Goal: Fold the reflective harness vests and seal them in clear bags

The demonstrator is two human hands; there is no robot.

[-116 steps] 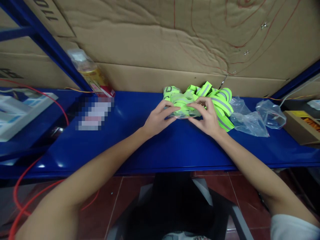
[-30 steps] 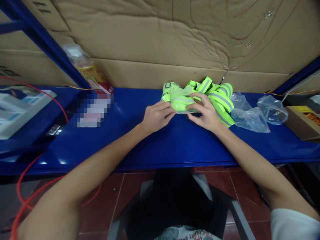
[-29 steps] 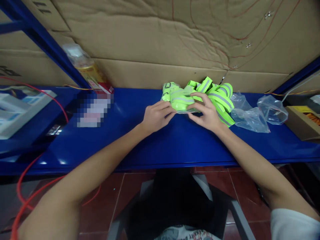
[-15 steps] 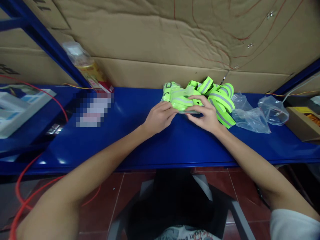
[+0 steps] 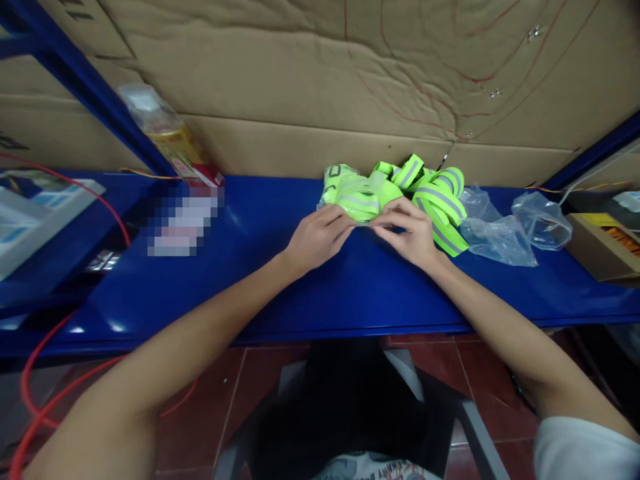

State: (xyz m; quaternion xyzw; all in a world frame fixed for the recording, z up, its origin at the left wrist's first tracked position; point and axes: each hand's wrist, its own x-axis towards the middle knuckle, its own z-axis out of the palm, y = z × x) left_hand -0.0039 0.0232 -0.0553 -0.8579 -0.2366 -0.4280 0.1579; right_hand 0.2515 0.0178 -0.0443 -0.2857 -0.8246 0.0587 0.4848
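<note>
Both my hands pinch the near edge of a clear plastic bag (image 5: 361, 203) with folded neon-yellow reflective strap inside. My left hand (image 5: 321, 240) is closed on the edge's left end, thumb and fingers pressed together. At the right end, my right hand (image 5: 407, 233) grips the same edge between thumb and fingertips. Just behind and right of the bag lies a loose pile of neon-yellow reflective straps (image 5: 443, 200) with grey stripes. Behind my left hand, dark printed letters show on the bag's far left part. The bag's underside is hidden.
The blue table (image 5: 260, 293) runs up to a cardboard wall (image 5: 280, 80). Crumpled clear bags (image 5: 500, 233) lie at the right, beside an open cardboard box (image 5: 595, 247). A bottle (image 5: 170, 137) stands back left. A red hose (image 5: 30, 393) loops at the left.
My right fingers have come down and closed onto the bag's near edge; before, they were spread wider. My left hand keeps its pinch. The view has shifted slightly.
</note>
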